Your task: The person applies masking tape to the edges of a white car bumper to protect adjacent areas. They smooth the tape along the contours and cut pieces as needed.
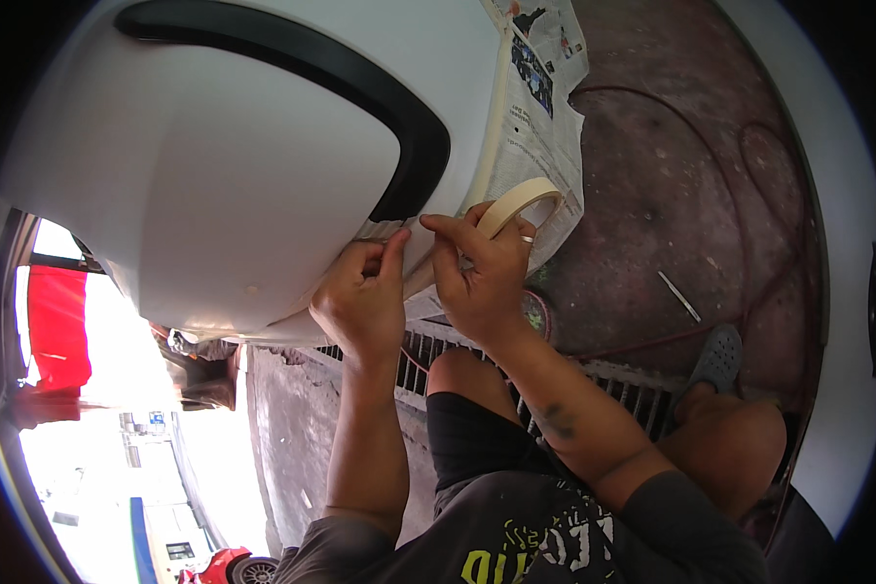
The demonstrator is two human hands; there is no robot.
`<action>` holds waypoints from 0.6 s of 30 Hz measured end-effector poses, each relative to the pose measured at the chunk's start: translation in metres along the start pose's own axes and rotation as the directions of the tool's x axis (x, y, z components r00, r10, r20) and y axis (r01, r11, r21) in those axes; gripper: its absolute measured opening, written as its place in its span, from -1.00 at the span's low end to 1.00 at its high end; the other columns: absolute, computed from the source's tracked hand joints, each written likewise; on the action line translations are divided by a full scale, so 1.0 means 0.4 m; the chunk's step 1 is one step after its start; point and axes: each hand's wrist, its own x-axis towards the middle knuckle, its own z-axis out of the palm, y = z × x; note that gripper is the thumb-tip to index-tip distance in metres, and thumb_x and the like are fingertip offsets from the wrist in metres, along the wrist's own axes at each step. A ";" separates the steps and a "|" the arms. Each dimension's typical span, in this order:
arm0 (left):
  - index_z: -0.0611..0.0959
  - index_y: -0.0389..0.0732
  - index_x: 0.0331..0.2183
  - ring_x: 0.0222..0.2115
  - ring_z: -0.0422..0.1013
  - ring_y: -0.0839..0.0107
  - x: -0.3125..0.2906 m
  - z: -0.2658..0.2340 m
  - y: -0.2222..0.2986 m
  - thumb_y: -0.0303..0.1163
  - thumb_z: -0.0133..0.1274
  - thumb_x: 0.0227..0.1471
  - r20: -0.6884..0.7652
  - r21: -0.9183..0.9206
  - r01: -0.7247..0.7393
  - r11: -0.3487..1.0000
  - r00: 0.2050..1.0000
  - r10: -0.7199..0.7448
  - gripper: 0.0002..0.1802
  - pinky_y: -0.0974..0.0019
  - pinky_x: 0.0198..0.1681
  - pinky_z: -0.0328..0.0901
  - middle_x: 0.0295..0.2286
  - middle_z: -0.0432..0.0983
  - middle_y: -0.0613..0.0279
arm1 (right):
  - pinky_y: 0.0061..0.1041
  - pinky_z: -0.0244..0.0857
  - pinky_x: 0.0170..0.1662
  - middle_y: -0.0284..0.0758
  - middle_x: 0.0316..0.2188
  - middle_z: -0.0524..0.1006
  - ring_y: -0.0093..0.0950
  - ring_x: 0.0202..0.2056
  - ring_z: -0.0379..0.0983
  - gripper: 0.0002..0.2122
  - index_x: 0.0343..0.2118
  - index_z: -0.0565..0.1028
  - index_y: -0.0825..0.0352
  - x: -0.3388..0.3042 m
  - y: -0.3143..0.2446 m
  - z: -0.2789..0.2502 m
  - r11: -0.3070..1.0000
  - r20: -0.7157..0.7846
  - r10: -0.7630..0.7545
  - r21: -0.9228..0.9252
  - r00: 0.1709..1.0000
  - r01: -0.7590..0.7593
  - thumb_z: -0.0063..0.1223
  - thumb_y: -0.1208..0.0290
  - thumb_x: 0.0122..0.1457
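A black curved trim strip (pixel 423 146) runs across the pale grey car body panel (pixel 263 175). Short pieces of masking tape (pixel 383 230) cover its lower end. Thumb and fingers of my left hand (pixel 363 297) are pinched together right at that tape; the fingertips partly hide what is between them. Close beside it, my right hand (pixel 492 273) holds a cream roll of masking tape (pixel 518 202), with fingers through the ring. My right thumb and forefinger reach toward the trim's end.
Taped newspaper (pixel 540 127) hangs along the panel's right edge. A reddish hose (pixel 720 165) loops over the stained floor (pixel 642 214), where a thin pale tool (pixel 679 297) lies. A metal drain grate (pixel 613 378) runs beneath my legs. Another pale vehicle surface (pixel 852 419) stands at the right.
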 end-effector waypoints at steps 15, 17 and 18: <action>0.53 0.51 0.21 0.44 -0.18 -0.29 0.038 -0.049 -0.070 -0.40 0.52 -0.13 -0.006 0.417 -0.656 0.629 0.690 0.724 -0.08 -0.38 0.38 -0.30 0.37 0.10 -0.13 | -0.26 0.17 0.00 -0.30 -0.34 0.49 -0.36 -0.29 0.42 -0.57 0.13 0.58 0.19 0.068 0.061 -0.065 0.970 -0.191 0.209 -0.088 0.959 -0.228 0.25 0.39 0.16; 0.47 0.59 0.28 0.48 -0.28 -0.34 0.058 -0.034 -0.075 -0.44 0.49 -0.15 0.062 0.405 -0.678 0.613 0.689 0.722 0.04 -0.40 0.42 -0.42 0.41 0.02 -0.17 | -0.28 0.18 0.01 -0.31 -0.32 0.47 -0.41 -0.30 0.39 -0.57 0.14 0.57 0.20 0.082 0.076 -0.084 0.954 -0.229 0.279 -0.043 0.933 -0.296 0.26 0.38 0.16; 0.44 0.61 0.31 0.49 -0.30 -0.34 0.062 -0.028 -0.074 -0.45 0.47 -0.16 0.088 0.396 -0.686 0.611 0.691 0.718 0.09 -0.40 0.43 -0.46 0.43 0.00 -0.19 | -0.29 0.19 0.01 -0.32 -0.31 0.47 -0.43 -0.30 0.39 -0.56 0.14 0.57 0.20 0.084 0.074 -0.090 0.942 -0.226 0.320 -0.024 0.920 -0.334 0.26 0.37 0.16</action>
